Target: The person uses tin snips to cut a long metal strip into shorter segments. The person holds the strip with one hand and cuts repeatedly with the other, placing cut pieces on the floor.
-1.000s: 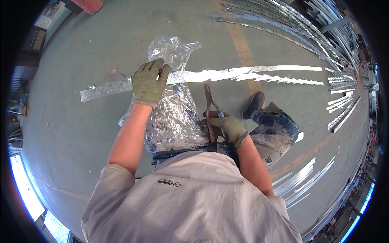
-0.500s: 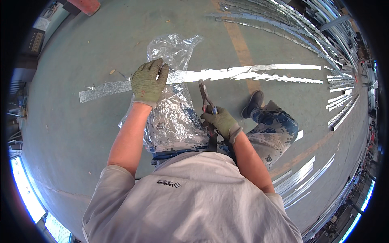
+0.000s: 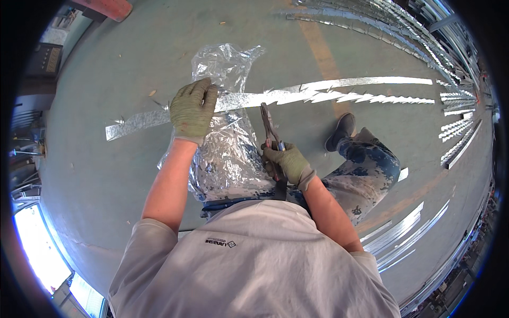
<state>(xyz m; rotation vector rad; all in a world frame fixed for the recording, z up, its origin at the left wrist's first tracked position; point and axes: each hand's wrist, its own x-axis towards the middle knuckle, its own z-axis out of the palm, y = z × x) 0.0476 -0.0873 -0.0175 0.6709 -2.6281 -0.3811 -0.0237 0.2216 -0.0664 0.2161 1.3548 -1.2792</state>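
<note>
My left hand [image 3: 193, 112], in a green work glove, is closed on a long shiny metal strip [image 3: 238, 100] that runs crosswise in front of me. Cut, pointed tabs stick up along the strip, and to the right it parts into a plain upper length and a toothed lower one [image 3: 379, 98]. Gloved likewise, my right hand [image 3: 289, 163] grips a pair of metal snips [image 3: 267, 121] by the handles. Their jaws point up and away, with the tip just below the strip. Crumpled clear plastic sheet [image 3: 228, 151] covers my left thigh and passes under the strip.
Many long toothed metal strips [image 3: 366, 34] lie on the floor at the far right. Shorter toothed pieces [image 3: 457, 127] are grouped at the right, and flat strips [image 3: 395, 233] lie near my right side. My right shoe [image 3: 343, 130] rests on the floor [image 3: 132, 69]. A red object [image 3: 111, 7] stands far left.
The view has turned slightly, so floor things at the right appear farther out. The strip's right end sits a little higher and its left end lower. Both hands keep their holds.
</note>
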